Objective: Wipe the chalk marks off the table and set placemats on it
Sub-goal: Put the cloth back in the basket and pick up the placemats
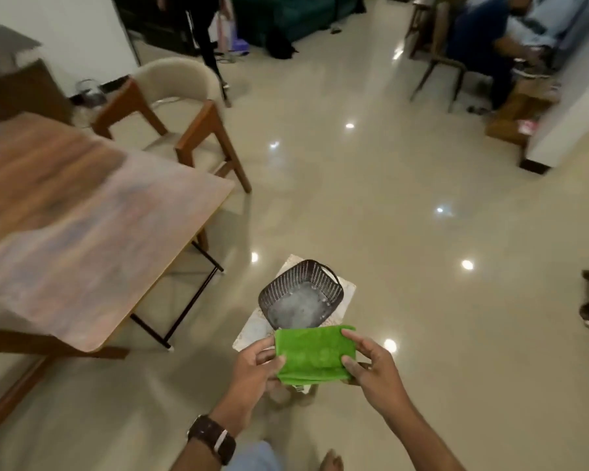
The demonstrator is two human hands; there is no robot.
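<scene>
Your left hand (257,363) and right hand (371,367) each pinch the folded green cloth (315,353) above the basket (301,297), beside the bench (82,212)

I see a glossy beige floor (371,205) with ceiling-light glints, a white wall (65,32) far left, and an armchair (170,107) and wooden chair (436,52) beyond.

the room is lit from overhead, moderately bright; small round lamp reflections dot the glossy floor (371,215), with a long pale streak of glare running toward the far end. the table (65,215) top is smeared by motion blur. the wide-angle lens bends the edges, and far corners look soft and dim. shadows are faint and diffuse.
</scene>
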